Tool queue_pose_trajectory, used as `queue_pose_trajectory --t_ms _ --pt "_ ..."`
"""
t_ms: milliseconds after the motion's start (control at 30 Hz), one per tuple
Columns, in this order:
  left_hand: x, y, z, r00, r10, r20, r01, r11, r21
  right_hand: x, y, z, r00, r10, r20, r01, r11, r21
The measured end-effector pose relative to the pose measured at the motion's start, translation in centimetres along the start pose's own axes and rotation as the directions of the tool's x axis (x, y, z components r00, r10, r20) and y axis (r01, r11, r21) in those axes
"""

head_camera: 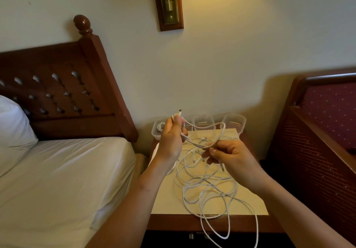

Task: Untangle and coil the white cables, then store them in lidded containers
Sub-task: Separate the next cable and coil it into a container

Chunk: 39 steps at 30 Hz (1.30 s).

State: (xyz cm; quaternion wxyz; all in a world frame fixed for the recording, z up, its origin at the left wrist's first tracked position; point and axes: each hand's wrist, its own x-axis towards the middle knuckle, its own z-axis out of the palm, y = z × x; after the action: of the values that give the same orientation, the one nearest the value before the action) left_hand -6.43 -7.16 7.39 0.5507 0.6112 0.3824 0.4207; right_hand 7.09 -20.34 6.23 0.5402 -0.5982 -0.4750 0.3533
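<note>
Above the back half of the nightstand (165,203), the left hand (171,137) grips a white cable (201,127) near its plug (180,111), which points up toward the wall. The right hand (233,157) pinches the same strand, which runs left to right. Tangled cables (201,193) lie toward the front edge, and only the back-left container (154,132) seems to hold a coil, so I judge that most of the work remains.

Left hand (172,138) and right hand (234,158) grip white cables (208,188) above the nightstand (169,199).
</note>
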Motion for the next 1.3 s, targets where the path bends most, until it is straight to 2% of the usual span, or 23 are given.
queue_pose_trajectory --t_ms 100,167,200,233,267,333,367,433,533,667,700,800,900,967,1033,1200,1300 --pt "-0.2 0.1 0.0 0.998 0.016 0.061 -0.018 0.999 0.037 0.5 0.5 0.3 0.985 0.068 -0.161 -0.074 0.997 -0.033" --pt "-0.2 0.1 0.0 0.998 -0.003 0.059 -0.003 0.996 0.087 0.3 0.5 0.6 0.918 0.069 -0.390 -0.085 0.996 -0.025" --pt "-0.2 0.0 0.0 0.999 -0.012 0.052 0.007 0.994 0.107 -0.1 0.3 0.8 0.863 0.016 -0.505 -0.025 1.000 -0.010" --pt "-0.2 0.0 0.1 0.999 -0.020 0.048 0.014 0.992 0.122 -0.5 0.2 0.8 0.811 -0.108 -0.576 0.083 0.994 -0.069" --pt "-0.2 -0.1 0.1 0.999 -0.026 0.044 0.020 0.991 0.131 -0.7 0.0 0.8 0.787 -0.269 -0.555 0.187 0.962 -0.200" --pt "-0.1 -0.3 0.3 0.998 -0.037 0.041 0.032 0.992 0.125 -0.6 0.0 1.0 0.814 -0.493 -0.308 0.305 0.813 -0.496" --pt "-0.1 -0.2 0.5 0.998 -0.044 0.043 0.039 0.993 0.107 -0.2 0.2 0.9 0.851 -0.495 -0.174 0.312 0.745 -0.590" --pt "-0.1 0.1 0.8 0.997 -0.058 0.051 0.056 0.998 0.038 0.6 0.6 0.6 0.924 -0.383 -0.018 0.275 0.695 -0.664" --pt "-0.2 0.5 0.9 0.995 -0.067 0.073 0.067 0.998 -0.006 1.4 0.3 -0.1 0.951 -0.302 0.068 0.267 0.692 -0.671" --pt "-0.7 0.7 0.5 0.983 -0.071 0.170 0.058 0.995 0.080 1.9 -0.6 -1.3 0.963 -0.221 0.154 0.268 0.737 -0.621" --pt "-0.9 0.8 0.4 0.980 -0.062 0.188 0.042 0.993 0.111 2.0 -0.7 -1.5 0.954 -0.250 0.164 0.295 0.687 -0.664" --pt "-0.9 0.8 0.4 0.979 0.004 0.203 -0.050 0.974 0.223 2.4 -0.6 -1.6 0.857 -0.454 0.246 0.440 0.394 -0.807" --pt "-0.8 0.8 0.5 0.979 0.074 0.189 -0.131 0.940 0.314 2.7 -0.5 -2.0 0.768 -0.545 0.336 0.563 0.326 -0.760" --pt "-0.5 0.5 0.4 0.980 0.077 0.184 -0.139 0.925 0.353 3.0 -0.6 -2.5 0.726 -0.593 0.349 0.585 0.266 -0.766" --pt "-0.5 0.1 0.5 0.982 0.062 0.176 -0.122 0.927 0.354 3.1 -0.9 -2.9 0.689 -0.627 0.363 0.568 0.156 -0.808" --pt "-0.5 -0.2 1.4 0.995 0.059 0.079 -0.078 0.964 0.256 1.7 -1.2 -1.8 0.633 -0.656 0.411 0.516 -0.038 -0.855" --pt "-0.5 0.0 1.7 0.996 0.061 0.072 -0.079 0.954 0.289 1.6 -1.3 -1.7 0.665 -0.659 0.353 0.460 -0.011 -0.888"
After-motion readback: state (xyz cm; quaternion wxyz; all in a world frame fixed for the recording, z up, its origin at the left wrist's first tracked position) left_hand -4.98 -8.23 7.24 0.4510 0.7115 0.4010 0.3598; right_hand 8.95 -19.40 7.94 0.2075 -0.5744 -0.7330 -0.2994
